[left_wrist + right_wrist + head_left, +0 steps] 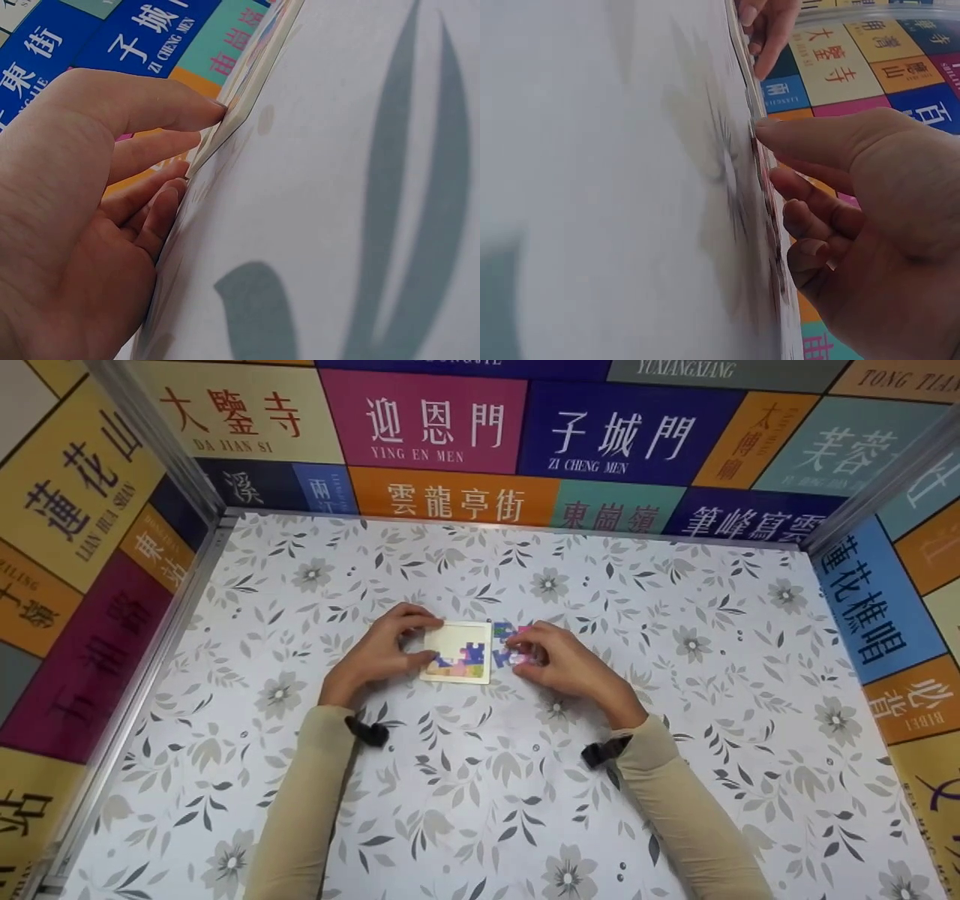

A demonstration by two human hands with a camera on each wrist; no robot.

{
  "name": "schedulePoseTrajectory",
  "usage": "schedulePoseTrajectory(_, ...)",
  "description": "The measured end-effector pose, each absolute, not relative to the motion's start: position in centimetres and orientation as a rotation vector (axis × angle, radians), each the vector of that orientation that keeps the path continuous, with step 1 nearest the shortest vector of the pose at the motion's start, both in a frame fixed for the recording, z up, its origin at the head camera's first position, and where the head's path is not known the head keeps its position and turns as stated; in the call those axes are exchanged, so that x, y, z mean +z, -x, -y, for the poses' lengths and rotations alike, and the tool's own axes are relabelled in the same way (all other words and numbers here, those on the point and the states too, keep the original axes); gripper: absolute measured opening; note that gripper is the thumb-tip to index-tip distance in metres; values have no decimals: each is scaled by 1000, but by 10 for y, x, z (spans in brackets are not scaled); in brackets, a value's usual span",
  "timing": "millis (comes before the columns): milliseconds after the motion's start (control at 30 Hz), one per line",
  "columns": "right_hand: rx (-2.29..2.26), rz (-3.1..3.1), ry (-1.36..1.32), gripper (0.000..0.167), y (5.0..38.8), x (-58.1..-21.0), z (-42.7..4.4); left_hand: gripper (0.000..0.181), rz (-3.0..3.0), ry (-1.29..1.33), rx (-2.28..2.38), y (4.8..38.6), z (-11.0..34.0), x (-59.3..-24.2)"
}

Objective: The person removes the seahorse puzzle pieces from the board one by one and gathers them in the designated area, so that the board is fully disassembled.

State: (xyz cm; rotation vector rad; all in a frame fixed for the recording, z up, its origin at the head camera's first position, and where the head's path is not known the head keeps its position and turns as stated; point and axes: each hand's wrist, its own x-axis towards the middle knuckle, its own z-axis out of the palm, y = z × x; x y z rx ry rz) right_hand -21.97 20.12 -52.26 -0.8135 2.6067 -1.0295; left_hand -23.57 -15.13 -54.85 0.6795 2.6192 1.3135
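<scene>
A small pale jigsaw tray lies flat on the table, with joined colourful pieces along its lower part and bare board above. At its left side my left hand holds the tray, thumb on the lower left and forefinger at the upper left corner. Several loose jigsaw pieces, blue, pink and purple, lie against the tray's right side. Over them my right hand has curled fingers, with thumb and forefinger about a jigsaw piece. Up close, the right thumb touches the pieces' edge; the fingertips partly hide what they hold.
The table wears a white cover printed with grey flowers and leaves. Panels with large printed characters stand along its back and both sides. Dark straps sit at both wrists, below the beige sleeves.
</scene>
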Motion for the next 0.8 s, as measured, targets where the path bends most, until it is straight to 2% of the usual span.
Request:
schedulePoseTrajectory(167, -950, -2640, 821, 41, 219, -521, -188, 54, -2624, -678, 1303, 235, 152, -549)
schedulePoseTrajectory(467, -963, -2705, 738, 30, 219, -523, -179, 54, -2623, -674, 1304, 236, 153, -548)
schedulePoseTrajectory(700, -957, -2660, 764, 43, 220, -520, -186, 55, -2614, -659, 1293, 235, 152, -547)
schedulePoseTrajectory(800, -949, -2646, 735, 44, 221, -517, -195, 54, -2614, -663, 1295, 235, 152, -546)
